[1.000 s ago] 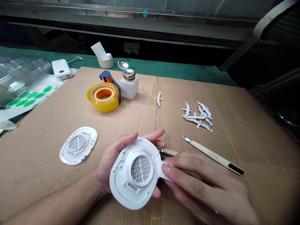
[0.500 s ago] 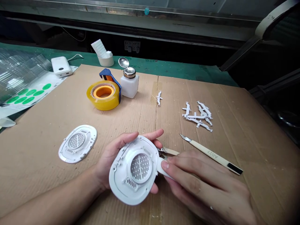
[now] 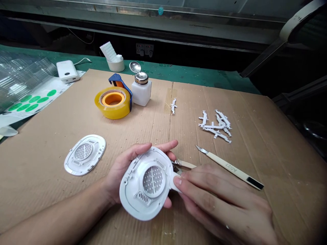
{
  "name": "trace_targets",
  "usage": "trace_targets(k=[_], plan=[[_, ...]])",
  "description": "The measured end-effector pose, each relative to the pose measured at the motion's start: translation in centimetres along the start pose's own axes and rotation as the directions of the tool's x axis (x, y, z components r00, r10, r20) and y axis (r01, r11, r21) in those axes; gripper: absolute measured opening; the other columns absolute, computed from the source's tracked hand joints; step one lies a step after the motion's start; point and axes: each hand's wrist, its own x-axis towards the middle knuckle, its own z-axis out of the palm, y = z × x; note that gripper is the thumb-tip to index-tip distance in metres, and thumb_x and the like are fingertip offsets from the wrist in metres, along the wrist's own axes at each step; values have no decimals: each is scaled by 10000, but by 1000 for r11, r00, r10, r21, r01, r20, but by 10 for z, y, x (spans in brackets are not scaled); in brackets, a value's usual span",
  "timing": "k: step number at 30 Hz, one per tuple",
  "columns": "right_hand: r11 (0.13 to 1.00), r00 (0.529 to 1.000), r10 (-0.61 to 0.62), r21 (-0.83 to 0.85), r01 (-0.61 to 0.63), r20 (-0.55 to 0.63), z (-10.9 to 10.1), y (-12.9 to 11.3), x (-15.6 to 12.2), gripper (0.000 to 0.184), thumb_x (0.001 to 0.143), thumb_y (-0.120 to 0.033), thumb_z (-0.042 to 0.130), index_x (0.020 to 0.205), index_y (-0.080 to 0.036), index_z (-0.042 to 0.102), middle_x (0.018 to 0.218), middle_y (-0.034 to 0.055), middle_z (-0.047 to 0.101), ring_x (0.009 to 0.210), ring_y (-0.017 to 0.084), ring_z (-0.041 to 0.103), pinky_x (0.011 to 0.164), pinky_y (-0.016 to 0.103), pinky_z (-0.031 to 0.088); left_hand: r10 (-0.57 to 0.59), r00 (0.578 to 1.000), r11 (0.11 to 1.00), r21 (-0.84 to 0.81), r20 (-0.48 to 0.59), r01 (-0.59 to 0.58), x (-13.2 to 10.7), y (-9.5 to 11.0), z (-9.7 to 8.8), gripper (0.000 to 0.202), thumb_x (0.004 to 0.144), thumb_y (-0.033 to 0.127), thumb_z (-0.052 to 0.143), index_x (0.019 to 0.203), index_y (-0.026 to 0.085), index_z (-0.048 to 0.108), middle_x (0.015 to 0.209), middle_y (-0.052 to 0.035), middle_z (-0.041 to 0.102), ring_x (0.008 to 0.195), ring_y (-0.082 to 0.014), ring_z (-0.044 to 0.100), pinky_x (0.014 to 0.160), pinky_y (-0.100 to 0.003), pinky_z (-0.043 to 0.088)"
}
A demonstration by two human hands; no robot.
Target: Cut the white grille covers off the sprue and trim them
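My left hand (image 3: pixel 127 166) cradles a white plastic housing (image 3: pixel 145 200) from beneath, its oval slotted grille (image 3: pixel 153 181) facing up. My right hand (image 3: pixel 219 202) closes at the housing's right edge, pinching a protruding white tab (image 3: pixel 175 182). Just under those fingers lie the small metal jaws of a beige-handled tool (image 3: pixel 185 164), partly hidden, so I cannot tell whether my right hand grips it. A second grilled housing (image 3: pixel 84 154) lies on the cardboard left of my left hand.
A craft knife (image 3: pixel 230 168) lies right of my right hand, beyond it a pile of white plastic sprue pieces (image 3: pixel 216 126). Farther back on the cardboard sheet (image 3: pixel 265 136) stand a yellow tape roll (image 3: pixel 113 103) in a blue dispenser and a white pump bottle (image 3: pixel 141 92).
Both hands and the housing have shifted slightly up the view, and the right fingertips sit a little farther left. The grip looks unchanged, and the objects on the cardboard have barely moved.
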Motion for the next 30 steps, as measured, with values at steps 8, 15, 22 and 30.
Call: trace_targets(k=[8,15,22,30], plan=[[1000,1000,11,-7,-11,-10,0,-4,3,203,911,-75,551,1041,-134,696,870,39,695,824,134,670,782,210,592,12,1000,1000,-21,27,-11,1,-1,0,565,902,416,500,1389,130,500,1150,-75,590,892,-236,637,699,-384,627],[999,1000,14,-32,-14,-5,-1,-7,6,237,893,-49,537,1044,-146,692,856,42,703,808,153,682,750,244,617,16,999,999,-31,32,-15,2,-2,-2,572,897,418,510,1386,121,497,1142,-78,598,890,-237,640,691,-393,625],[1000,1000,23,-19,-23,14,-1,-6,5,216,867,-21,571,1020,-112,693,869,52,702,828,147,684,798,232,604,8,1000,999,-32,25,-8,2,-2,-1,586,880,409,542,1388,119,498,1121,-70,589,894,-233,627,684,-386,628],[998,996,51,-31,-53,-74,-2,-7,3,233,890,-48,574,1070,-150,683,891,58,701,817,153,676,672,241,597,18,998,999,-52,56,-16,1,-1,-2,584,891,396,522,1397,109,477,1120,-82,597,953,-253,608,670,-407,630]])
